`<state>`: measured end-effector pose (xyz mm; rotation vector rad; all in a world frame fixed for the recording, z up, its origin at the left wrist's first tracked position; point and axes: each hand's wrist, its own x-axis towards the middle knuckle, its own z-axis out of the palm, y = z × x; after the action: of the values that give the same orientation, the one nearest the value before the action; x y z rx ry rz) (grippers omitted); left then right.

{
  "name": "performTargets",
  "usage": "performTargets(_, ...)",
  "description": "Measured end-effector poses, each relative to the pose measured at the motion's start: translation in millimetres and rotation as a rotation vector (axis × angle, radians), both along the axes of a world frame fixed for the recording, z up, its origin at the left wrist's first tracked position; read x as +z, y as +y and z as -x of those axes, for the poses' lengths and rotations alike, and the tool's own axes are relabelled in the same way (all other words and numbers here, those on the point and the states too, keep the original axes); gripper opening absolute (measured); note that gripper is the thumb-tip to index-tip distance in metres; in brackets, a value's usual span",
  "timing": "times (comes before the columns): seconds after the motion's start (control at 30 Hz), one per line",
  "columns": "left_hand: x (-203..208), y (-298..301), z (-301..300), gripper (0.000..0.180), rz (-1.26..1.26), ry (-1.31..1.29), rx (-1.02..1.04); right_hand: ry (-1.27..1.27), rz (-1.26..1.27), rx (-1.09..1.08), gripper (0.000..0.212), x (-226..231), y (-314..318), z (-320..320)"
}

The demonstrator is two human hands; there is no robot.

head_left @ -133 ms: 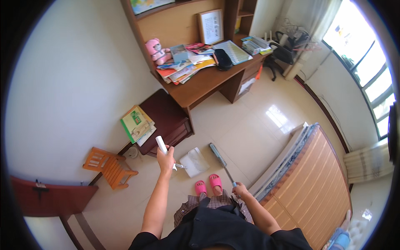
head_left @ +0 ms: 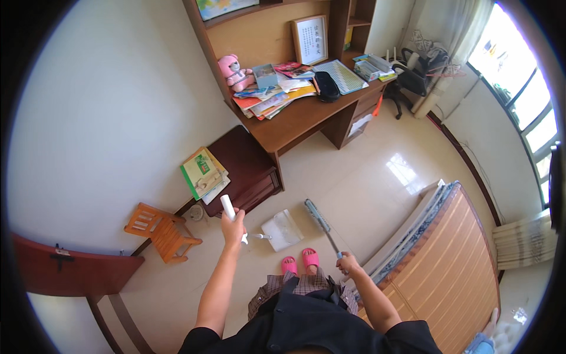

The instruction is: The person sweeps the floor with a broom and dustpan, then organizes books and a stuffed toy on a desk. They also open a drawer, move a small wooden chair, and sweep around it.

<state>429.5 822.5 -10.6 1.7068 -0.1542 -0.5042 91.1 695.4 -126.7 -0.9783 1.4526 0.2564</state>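
My left hand (head_left: 233,225) is closed around the white handle (head_left: 227,206) of a long-handled dustpan, whose white pan (head_left: 283,230) lies low over the floor ahead of my feet. Whether the pan touches the tiles I cannot tell. Gripped in my right hand (head_left: 349,265) is a broom (head_left: 331,237) with a grey-blue handle. Its narrow bristled head (head_left: 316,215) points away from me, to the right of the pan and apart from it. Pink slippers (head_left: 310,259) are on my feet just below the pan.
A small wooden chair (head_left: 161,232) stands at the left, near a dark red cabinet (head_left: 240,159) with books (head_left: 203,172) on it. Beyond is a cluttered desk (head_left: 289,131). A bed with a slatted mat (head_left: 445,259) takes up the right side, where another person's foot (head_left: 490,321) shows.
The whole view has shifted slightly, so the room sits a little further right. The broom has turned a bit, and more of its bristles show. Both hands keep their hold.
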Motion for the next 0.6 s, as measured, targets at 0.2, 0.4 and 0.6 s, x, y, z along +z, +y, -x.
performTargets(0.2, 8, 57, 10, 0.016, 0.059, 0.086, 0.160, 0.075, 0.376, 0.414, 0.054, -2, -56, -34)
performTargets(0.4, 10, 94, 34, 0.016, 0.037, 0.093, 0.396, 0.033, 0.416, 0.504, 0.053, -29, -97, -87)
performTargets(0.6, 3, 98, 38, 0.018, 0.032, 0.046, 0.434, 0.109, 0.403, 0.886, 0.059, -89, -65, -69)
